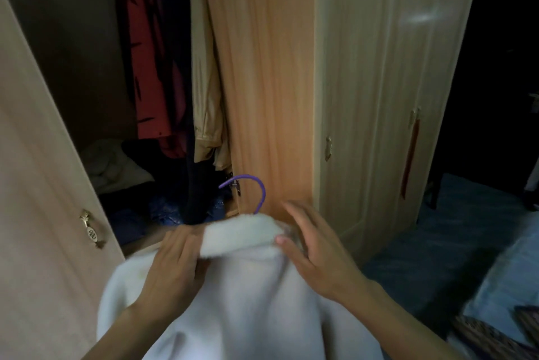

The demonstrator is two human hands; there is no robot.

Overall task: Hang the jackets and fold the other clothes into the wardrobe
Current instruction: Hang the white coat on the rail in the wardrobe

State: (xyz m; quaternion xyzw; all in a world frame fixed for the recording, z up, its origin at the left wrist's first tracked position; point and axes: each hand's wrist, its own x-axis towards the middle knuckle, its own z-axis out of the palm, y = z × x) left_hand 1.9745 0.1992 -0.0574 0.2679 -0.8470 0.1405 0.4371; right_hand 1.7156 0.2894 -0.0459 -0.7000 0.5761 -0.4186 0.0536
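The left hand [172,266] curls its fingers into the left shoulder of the white jacket [239,307], tucked just under the folded collar [242,235], and grips the cloth there. The right hand [315,254] lies loose with its fingers straight and spread; its thumb touches the right end of the collar and it holds nothing.

The jacket is thick, pale and fleecy, with a soft rolled collar. Its back faces the camera, near and low in the middle of the view, and it spreads wide below both wrists. A purple hanger hook [258,189] rises from the collar, curving over to the left.

Just beyond the hook stands the wardrobe [364,82] of light wood. Its orange-toned middle door [271,82] is swung open, and another open door [43,184] at the near left carries a brass handle [92,229]. Inside hang a red garment [148,68] and a beige garment [205,82], with a pale bundle [113,164] and blue clothes [163,211] lying on the bottom. To the right, blue carpet [437,228] covers the floor.
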